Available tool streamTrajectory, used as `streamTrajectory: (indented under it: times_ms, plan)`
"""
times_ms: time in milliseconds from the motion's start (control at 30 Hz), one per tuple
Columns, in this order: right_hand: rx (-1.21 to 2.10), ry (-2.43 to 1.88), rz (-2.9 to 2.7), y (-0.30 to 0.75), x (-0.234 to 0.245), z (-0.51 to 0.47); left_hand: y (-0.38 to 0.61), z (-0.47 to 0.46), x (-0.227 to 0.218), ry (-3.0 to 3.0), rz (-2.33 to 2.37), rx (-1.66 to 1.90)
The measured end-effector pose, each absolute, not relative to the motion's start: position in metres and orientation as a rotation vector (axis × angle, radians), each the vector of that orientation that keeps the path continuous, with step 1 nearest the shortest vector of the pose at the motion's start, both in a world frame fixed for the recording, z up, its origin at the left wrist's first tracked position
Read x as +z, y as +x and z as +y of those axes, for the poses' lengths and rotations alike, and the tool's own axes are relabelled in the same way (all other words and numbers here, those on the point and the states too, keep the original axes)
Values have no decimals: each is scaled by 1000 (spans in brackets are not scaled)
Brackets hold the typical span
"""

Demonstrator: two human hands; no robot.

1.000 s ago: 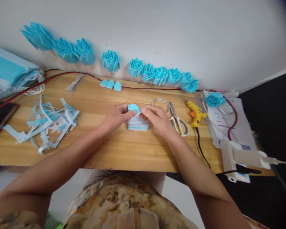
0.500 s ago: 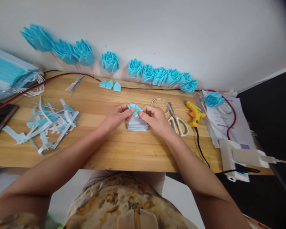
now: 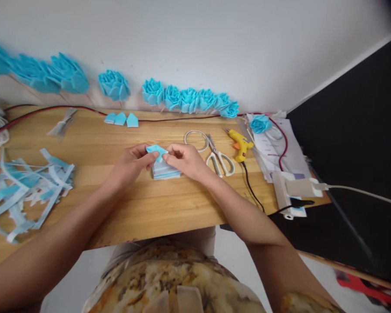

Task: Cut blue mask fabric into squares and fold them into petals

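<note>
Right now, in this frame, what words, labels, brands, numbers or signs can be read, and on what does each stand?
No text can be read in this picture.
Papers at the right end of the desk: faint printed marks, too blurred to read.
Yellow glue gun: no label legible.
White power strip: a red spot, no legible lettering.
Folded blue piece, pinched between left hand and right hand: plain.
</note>
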State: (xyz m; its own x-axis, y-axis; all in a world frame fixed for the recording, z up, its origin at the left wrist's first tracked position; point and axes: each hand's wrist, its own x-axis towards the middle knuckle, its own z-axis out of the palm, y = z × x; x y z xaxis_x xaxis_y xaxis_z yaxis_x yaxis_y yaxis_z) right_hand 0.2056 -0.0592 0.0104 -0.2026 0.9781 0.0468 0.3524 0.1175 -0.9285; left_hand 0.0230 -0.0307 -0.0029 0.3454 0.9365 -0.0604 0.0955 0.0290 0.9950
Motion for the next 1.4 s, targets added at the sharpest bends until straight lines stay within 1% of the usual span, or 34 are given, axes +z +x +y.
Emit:
streamTrajectory:
  times_ms: [100,167,267,400,500,633,933,1167,1400]
  plan:
    - [1095,-1299,-1683,208,10,-58,22,-30,-5,1387,1029,875]
    - [1044,-1289,-1712,215,13,-56,21,-30,-7,1389,1023,889]
    - [844,-1287,-1658,235,22,-50,21,-29,-8,1382,1021,923]
    - [621,-1387,-1535,268,37,-42,23,-30,-5,1369,1059,935]
    - [462,-1493,-1649,285,40,-43,25,-31,-1,1370,1058,936]
    - [339,-1664,-1906,292,29,-49,26,-32,3,1378,1060,943]
    - [-38,-1873,-2286,269,7,-56,27,-32,1,1373,1065,959]
    - [-170,-1911,-2396,259,2,-55,26,-29,-3,1376,1062,960]
    - [-193,-1980,-2351,252,-5,-53,26,-30,-1,1358,1057,941]
